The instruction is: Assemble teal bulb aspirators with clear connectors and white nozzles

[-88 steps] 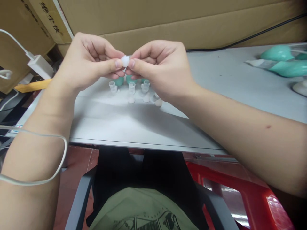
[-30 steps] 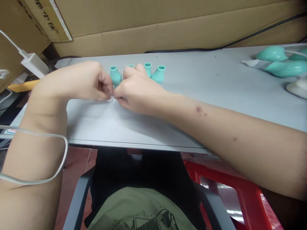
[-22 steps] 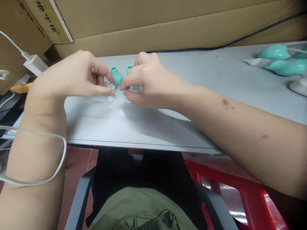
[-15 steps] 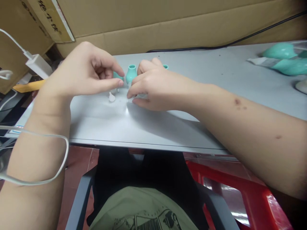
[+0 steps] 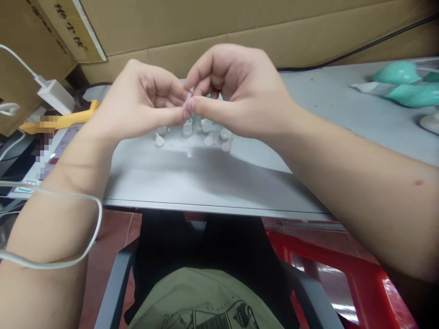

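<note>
My left hand (image 5: 151, 100) and my right hand (image 5: 236, 91) meet above the table, fingertips pinched together. Between their thumbs and forefingers is a small translucent plastic piece (image 5: 188, 97), mostly covered by the fingers. Below them stand or lie several small whitish plastic parts: a spoon-shaped one (image 5: 159, 140) at the left, a cup-like one (image 5: 187, 128) in the middle, and a rounded one (image 5: 227, 145) at the right. Only slivers of teal show behind the fingers; the teal bottles there are almost wholly hidden.
The grey table (image 5: 192, 183) ends at a cardboard wall (image 5: 219, 18). Teal items in clear wrapping (image 5: 408, 93) lie at the far right. To the left are a white charger (image 5: 56, 96), a yellow tool (image 5: 75, 119) and a white cable (image 5: 98, 214) looping across my left forearm.
My right hand has risen from the small parts on the table and turned to meet my left hand. Both now pinch the translucent piece, and more whitish parts are uncovered below.
</note>
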`<move>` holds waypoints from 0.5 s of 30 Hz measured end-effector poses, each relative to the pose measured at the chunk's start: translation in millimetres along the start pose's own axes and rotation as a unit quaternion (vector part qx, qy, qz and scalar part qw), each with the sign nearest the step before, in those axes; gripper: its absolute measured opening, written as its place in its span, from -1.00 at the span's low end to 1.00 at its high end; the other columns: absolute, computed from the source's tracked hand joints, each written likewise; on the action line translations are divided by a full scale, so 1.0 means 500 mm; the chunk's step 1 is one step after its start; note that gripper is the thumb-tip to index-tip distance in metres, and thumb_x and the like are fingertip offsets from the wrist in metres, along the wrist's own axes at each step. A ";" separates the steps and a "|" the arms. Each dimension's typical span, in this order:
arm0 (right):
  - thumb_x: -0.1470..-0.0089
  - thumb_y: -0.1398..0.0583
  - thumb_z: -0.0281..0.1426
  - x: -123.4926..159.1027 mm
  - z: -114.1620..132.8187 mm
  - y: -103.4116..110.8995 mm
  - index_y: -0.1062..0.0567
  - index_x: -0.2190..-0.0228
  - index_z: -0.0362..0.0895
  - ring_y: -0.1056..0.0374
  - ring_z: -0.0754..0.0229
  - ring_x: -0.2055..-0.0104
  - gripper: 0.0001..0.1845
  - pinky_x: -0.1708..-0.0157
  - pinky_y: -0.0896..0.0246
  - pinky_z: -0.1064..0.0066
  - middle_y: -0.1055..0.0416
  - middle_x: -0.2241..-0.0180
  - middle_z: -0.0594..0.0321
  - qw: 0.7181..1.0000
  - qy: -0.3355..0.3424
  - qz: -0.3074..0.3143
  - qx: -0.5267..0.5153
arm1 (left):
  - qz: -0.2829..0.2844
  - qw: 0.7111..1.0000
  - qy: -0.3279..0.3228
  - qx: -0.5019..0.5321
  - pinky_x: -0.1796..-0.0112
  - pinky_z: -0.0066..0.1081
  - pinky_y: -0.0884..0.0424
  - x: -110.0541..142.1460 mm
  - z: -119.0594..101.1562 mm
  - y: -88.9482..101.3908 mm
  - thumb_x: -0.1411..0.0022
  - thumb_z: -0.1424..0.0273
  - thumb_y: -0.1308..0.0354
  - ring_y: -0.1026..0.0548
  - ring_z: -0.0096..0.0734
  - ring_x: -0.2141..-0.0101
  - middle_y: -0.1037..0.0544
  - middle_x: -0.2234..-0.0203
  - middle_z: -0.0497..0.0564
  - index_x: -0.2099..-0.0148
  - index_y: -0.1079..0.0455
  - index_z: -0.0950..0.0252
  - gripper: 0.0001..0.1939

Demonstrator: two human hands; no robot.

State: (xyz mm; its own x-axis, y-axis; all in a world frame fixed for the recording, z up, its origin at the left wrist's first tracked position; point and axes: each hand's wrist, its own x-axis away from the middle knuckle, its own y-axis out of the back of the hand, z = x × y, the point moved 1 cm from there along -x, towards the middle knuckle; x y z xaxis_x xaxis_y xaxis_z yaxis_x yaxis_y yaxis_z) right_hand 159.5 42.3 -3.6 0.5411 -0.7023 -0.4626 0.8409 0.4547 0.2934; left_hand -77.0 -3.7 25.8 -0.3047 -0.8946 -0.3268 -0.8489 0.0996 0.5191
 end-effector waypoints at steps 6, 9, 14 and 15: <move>-0.39 -0.67 0.00 0.004 -0.013 0.000 -0.70 0.09 0.16 -0.64 -0.07 -0.15 -0.64 -0.26 -0.58 0.16 -0.69 -0.10 0.16 0.998 0.052 -0.012 0.028 | 0.010 0.996 0.048 0.078 -0.22 0.30 -0.86 -0.018 0.032 0.017 -0.25 -0.03 -0.88 -0.89 0.20 -0.03 -0.88 0.09 0.12 0.12 -0.71 0.04 -0.52; -0.56 -0.52 -0.14 0.010 -0.012 0.007 -0.74 0.13 0.21 -0.64 -0.08 -0.17 -0.87 -0.34 -0.58 0.13 -0.69 -0.12 0.15 0.997 0.046 -0.005 0.064 | 0.034 0.997 0.042 0.057 -0.27 0.34 -0.82 -0.027 0.053 0.027 -0.35 -0.11 -0.78 -0.88 0.30 -0.15 -0.88 -0.04 0.17 0.07 -0.71 0.00 -0.55; -0.45 -0.56 -0.16 0.015 0.000 0.006 -0.72 0.21 0.27 -0.65 -0.23 -0.24 -0.83 -0.41 -0.66 -0.07 -0.73 -0.12 0.20 0.993 0.039 -0.038 0.104 | 0.090 0.995 0.031 -0.009 -0.38 0.35 -0.79 -0.032 0.070 0.040 -0.59 -0.34 -0.48 -0.75 0.38 -0.48 -0.82 -0.43 0.18 -0.29 -0.75 -0.11 -0.45; -0.47 -0.55 -0.16 0.014 0.001 0.003 -0.72 0.19 0.25 -0.66 -0.21 -0.24 -0.84 -0.41 -0.66 -0.06 -0.74 -0.13 0.20 0.994 0.036 -0.035 0.092 | 0.086 0.996 0.034 -0.005 -0.40 0.36 -0.78 -0.032 0.070 0.042 -0.57 -0.35 -0.50 -0.74 0.40 -0.50 -0.82 -0.44 0.17 -0.30 -0.76 -0.11 -0.43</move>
State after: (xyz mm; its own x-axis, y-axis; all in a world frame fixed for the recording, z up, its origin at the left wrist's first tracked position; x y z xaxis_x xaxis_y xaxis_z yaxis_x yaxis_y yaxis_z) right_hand 164.8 37.9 -6.1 0.4844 -0.6844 -0.5450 0.8671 0.2931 0.4027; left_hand -105.2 27.9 14.3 -0.4157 -0.8918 -0.1783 -0.7817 0.2502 0.5713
